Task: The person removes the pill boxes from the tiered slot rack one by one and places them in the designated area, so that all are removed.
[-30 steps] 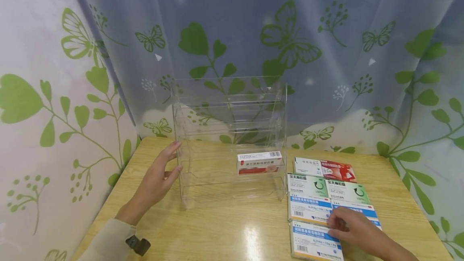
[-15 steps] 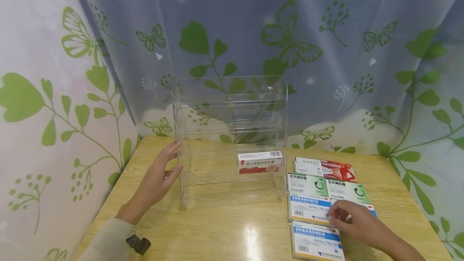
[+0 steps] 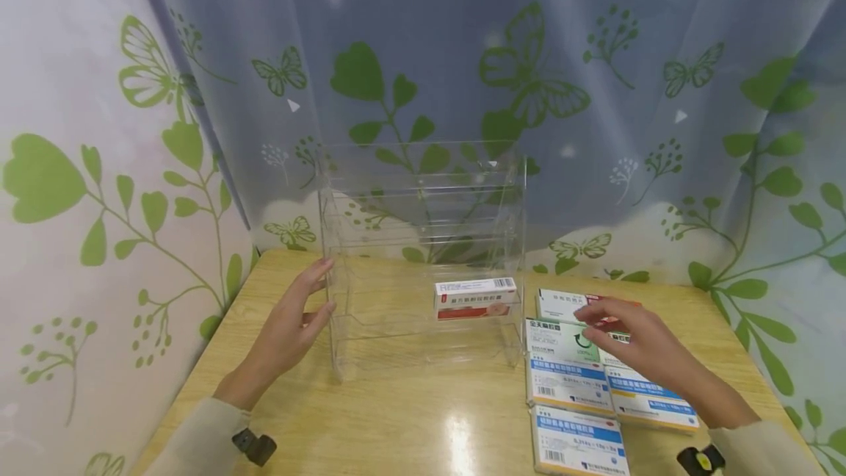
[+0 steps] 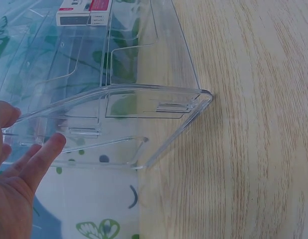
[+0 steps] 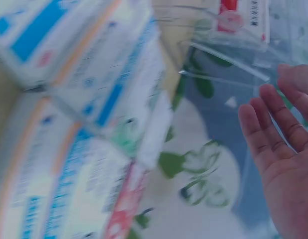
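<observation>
Medicine boxes, flat cardboard cartons printed in green, blue and red (image 3: 581,369), lie in a close block on the wooden counter (image 3: 423,417) at about 4 o'clock from the clear acrylic tiered rack (image 3: 423,255). One white-and-red carton (image 3: 474,297) already sits on the rack's lowest tier, toward its 3 o'clock end. The right hand (image 3: 628,340) hovers over the far end of the block, above the green-arrow carton (image 3: 558,340) and the red one (image 3: 617,307) at its 12 o'clock; its fingers (image 5: 273,124) are relaxed and slightly spread, holding nothing. The left hand (image 3: 291,325) rests straight-fingered against the rack's 9 o'clock side wall, steadying it. Judged from this, the step is choosing the next carton; the move calls for lowering, pinching one carton's edges, and lifting it clear of its neighbours.
</observation>
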The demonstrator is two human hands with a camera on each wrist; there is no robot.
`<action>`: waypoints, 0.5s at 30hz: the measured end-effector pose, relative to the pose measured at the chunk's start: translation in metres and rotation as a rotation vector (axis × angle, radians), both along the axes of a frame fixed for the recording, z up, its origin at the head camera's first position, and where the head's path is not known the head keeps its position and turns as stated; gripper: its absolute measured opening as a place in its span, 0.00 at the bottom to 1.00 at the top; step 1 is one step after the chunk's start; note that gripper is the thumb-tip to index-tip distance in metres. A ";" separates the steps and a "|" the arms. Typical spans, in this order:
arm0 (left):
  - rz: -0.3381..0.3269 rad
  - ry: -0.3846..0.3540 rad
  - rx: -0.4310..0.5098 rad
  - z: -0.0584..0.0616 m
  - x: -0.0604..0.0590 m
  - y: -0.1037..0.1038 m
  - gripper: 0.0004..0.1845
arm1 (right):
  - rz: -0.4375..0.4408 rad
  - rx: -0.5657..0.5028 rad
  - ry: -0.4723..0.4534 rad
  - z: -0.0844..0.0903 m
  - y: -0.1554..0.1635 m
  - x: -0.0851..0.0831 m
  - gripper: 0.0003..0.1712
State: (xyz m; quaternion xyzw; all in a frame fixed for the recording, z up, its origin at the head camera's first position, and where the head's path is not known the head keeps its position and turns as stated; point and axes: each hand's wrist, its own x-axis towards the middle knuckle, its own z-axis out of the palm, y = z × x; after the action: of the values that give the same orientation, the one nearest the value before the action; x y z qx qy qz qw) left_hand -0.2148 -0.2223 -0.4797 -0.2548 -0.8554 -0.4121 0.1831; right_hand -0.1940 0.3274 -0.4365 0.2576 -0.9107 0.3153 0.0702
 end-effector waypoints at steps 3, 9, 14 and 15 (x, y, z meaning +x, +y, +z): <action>-0.005 -0.008 0.001 -0.001 0.000 0.000 0.43 | 0.031 -0.008 0.009 0.014 -0.016 -0.010 0.15; -0.001 -0.011 -0.005 -0.001 0.000 0.000 0.43 | 0.093 0.022 0.021 0.039 -0.050 -0.033 0.17; -0.001 0.004 -0.007 -0.001 0.000 -0.001 0.43 | 0.124 0.105 0.081 0.048 -0.076 -0.048 0.20; -0.001 0.006 -0.008 -0.001 0.000 0.000 0.43 | 0.128 0.131 0.099 0.048 -0.080 -0.051 0.20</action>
State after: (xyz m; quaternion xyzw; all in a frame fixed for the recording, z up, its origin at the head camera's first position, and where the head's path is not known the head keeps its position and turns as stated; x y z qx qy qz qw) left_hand -0.2143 -0.2227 -0.4803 -0.2574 -0.8562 -0.4081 0.1847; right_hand -0.2446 0.2471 -0.3881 0.3348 -0.9064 0.2456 0.0778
